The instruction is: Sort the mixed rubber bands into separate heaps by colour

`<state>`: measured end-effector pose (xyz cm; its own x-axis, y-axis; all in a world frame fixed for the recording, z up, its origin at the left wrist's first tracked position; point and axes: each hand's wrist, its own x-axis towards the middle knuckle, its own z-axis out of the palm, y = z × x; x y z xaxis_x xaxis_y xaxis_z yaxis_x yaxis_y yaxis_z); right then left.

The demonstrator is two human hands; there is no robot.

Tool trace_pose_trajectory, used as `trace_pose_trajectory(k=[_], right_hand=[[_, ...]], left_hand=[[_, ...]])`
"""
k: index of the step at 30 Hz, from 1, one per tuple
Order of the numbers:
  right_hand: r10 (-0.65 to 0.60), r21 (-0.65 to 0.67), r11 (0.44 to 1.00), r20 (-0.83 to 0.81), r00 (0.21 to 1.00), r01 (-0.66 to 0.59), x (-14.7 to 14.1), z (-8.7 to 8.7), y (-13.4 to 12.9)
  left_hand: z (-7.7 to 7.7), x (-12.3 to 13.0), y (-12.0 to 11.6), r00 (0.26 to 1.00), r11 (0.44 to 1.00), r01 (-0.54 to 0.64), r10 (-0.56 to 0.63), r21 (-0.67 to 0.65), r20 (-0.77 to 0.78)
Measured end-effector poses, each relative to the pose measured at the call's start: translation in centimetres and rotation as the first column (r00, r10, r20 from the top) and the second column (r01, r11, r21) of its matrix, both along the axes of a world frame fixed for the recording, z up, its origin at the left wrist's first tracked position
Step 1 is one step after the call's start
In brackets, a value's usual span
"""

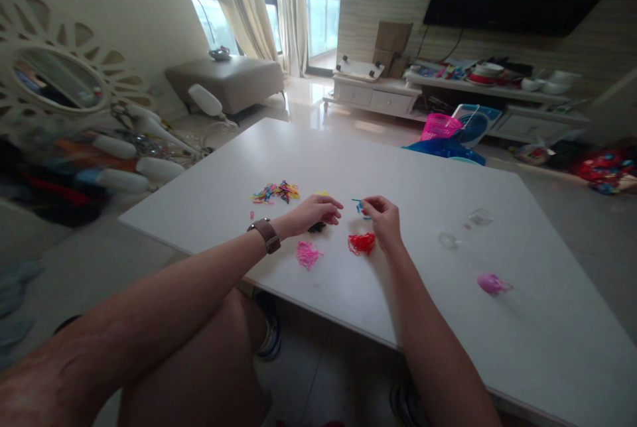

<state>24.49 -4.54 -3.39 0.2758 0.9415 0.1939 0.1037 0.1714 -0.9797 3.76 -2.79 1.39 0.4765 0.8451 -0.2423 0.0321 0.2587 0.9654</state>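
Note:
My right hand pinches a thin blue band, which looks like a small rubber band, above a few more blue ones on the white table. My left hand hovers over a pile of black bands, its fingers loosely bent and apart with nothing visible in them. A yellow pile shows partly behind its knuckles. Nearer me lie a pink pile and a red pile. Left of my left hand is a mixed-colour heap, with a single pink loop in front of it.
On the right of the white table, a clear plastic bottle lies on its side near a pink cap-like piece. Beyond the far edge stand a pink basket and blue items. A white lamp-like fixture is at the left.

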Motion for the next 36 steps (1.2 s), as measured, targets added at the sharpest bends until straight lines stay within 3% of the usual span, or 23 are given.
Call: trace_pose_trajectory(k=[4,7,17,24,27,30,33,36], right_hand=[[-0.163,-0.029,0.985,0.163,0.973,0.170,3.4,-1.5,1.2],[-0.174,-0.054,0.979,0.281,0.944,0.196,4.7,-2.2,1.5],[-0.155,-0.030,0.981,0.468,0.870,0.192,4.6,-2.4,1.2],[-0.229,0.027,0.971,0.402,0.887,0.238,4.1,-1.4,1.0],[-0.190,0.049,0.982,0.349,0.918,0.184,3.1,-0.6,0.5],[-0.057,0.070,0.997,0.329,0.943,0.036,1.6,0.2,-0.2],[0.125,0.113,0.976,0.404,0.906,-0.185,0.2,0.8,-0.9],[0.236,0.103,0.945,0.440,0.866,-0.310,-0.8,1.1,-1.3]], left_hand=[[-0.3,-0.3,-0.2,0.999,0.992,0.003,0.003,-0.124,0.053],[-0.6,-0.7,-0.2,0.996,0.990,0.034,-0.023,-0.135,0.083],[-0.8,-1.0,0.0,0.993,0.990,0.051,-0.036,-0.134,0.111],[-1.1,-1.1,0.0,0.991,0.991,0.076,-0.062,-0.112,0.117],[-0.9,-1.0,-0.2,0.993,0.990,0.077,-0.066,-0.116,0.102],[-0.7,-0.9,-0.3,0.994,0.990,0.072,-0.061,-0.123,0.090],[-0.6,-0.7,-0.4,0.994,0.989,0.073,-0.061,-0.131,0.091],[-0.6,-0.5,-0.4,0.992,0.989,0.080,-0.066,-0.128,0.107]])
